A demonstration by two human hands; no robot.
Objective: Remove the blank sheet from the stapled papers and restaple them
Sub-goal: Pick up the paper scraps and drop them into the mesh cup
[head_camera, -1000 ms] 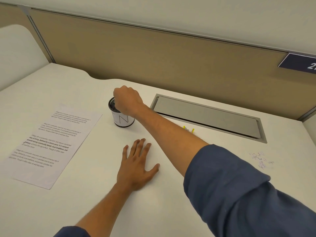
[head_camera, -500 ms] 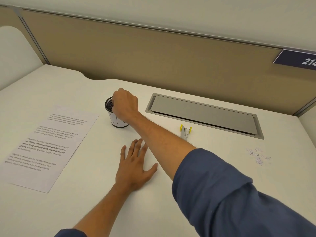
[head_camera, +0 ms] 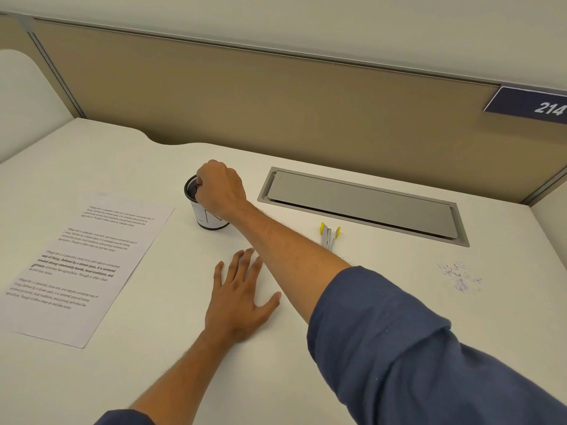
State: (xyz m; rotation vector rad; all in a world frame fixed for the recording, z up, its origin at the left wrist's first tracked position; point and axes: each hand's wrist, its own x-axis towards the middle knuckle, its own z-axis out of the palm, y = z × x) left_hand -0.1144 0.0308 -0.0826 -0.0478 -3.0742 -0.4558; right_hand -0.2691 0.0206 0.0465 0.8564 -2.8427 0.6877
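The printed papers [head_camera: 89, 265] lie flat on the white desk [head_camera: 399, 289] at the left, text side up. Right of their top edge stands a small black mesh cup [head_camera: 208, 219] with a white label. My right hand [head_camera: 222, 191] reaches across and hangs over the cup's mouth, fingers curled shut with the tips at the rim; anything inside them is hidden. My left hand [head_camera: 239, 299] rests flat on the desk in the middle, fingers spread, holding nothing. A small yellow-and-metal staple tool [head_camera: 329, 236] lies just behind my right forearm.
A grey cable hatch [head_camera: 362, 204] is set into the desk at the back. Small bluish scraps [head_camera: 460, 277] are scattered at the right. A tan partition [head_camera: 276, 102] closes the back, with a dark sign [head_camera: 534, 104] reading 214.
Both hands stay where they were; only the camera view has shifted slightly.
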